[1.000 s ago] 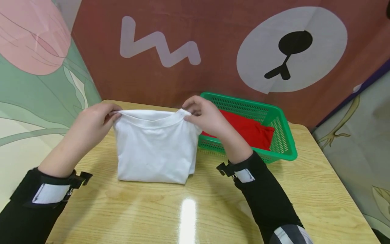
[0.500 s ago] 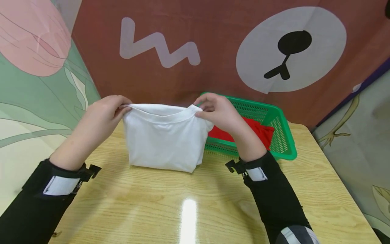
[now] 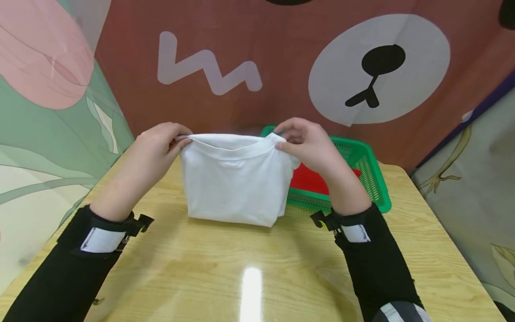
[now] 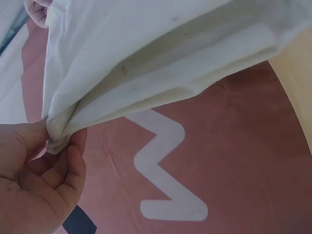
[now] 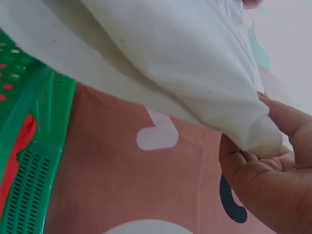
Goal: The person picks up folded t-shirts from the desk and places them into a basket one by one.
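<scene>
A folded white T-shirt (image 3: 237,183) hangs between both hands, its neckband along the top edge. My left hand (image 3: 158,145) pinches the upper left corner between thumb and fingers. At the upper right corner, my right hand (image 3: 310,145) pinches the cloth near the collar. In the left wrist view, layers of the white cloth (image 4: 122,58) gather into the left hand's (image 4: 44,175) grip. The right wrist view has the bunched corner held by the right hand (image 5: 268,165). Whether the shirt's lower edge touches the table is hard to tell.
Behind the right hand stands a green plastic basket (image 3: 374,179) with red cloth (image 3: 310,179) in it. The basket is partly hidden by the shirt and right arm. A wooden table (image 3: 209,264) lies below; a brown printed curtain (image 3: 281,103) hangs at its back edge.
Both hands have carried the white T-shirt to the right and slightly up, so it covers more of the basket's left end. The pinch on both corners stays the same.
</scene>
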The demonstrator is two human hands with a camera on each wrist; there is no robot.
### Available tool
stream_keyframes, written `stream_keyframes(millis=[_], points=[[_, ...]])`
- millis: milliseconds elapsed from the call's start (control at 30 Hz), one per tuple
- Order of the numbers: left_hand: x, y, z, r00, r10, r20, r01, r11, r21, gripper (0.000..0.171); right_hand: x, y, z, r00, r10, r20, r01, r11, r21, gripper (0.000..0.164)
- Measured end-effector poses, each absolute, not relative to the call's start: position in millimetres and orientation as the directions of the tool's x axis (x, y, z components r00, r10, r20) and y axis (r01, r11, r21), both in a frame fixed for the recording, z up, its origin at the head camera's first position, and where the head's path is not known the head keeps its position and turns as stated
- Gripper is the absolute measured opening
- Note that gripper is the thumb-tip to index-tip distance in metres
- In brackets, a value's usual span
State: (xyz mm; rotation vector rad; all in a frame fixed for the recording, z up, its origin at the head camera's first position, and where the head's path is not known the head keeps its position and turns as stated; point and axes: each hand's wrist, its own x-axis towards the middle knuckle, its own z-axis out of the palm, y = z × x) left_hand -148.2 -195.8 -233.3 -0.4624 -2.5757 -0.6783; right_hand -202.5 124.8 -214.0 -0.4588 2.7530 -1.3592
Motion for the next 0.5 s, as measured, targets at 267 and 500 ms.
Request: stream_keyframes(millis=[267, 500], points=[[-152.4, -179.4, -227.4, -0.805, 0.237, 0.543, 0.485, 0.79, 0.374, 0.016, -197.9, 141.6, -207.4, -0.966, -0.213, 0.149, -0.246, 0.559, -0.792, 0.035], [-160.0, -161.7, -218.4, -0.791, 0.257, 0.555, 0.518, 0.765, 0.383, 0.017, -192.0, 158.4, -201.6, -0.97, -0.138, 0.198, -0.241, 0.542, -0.805, 0.037]])
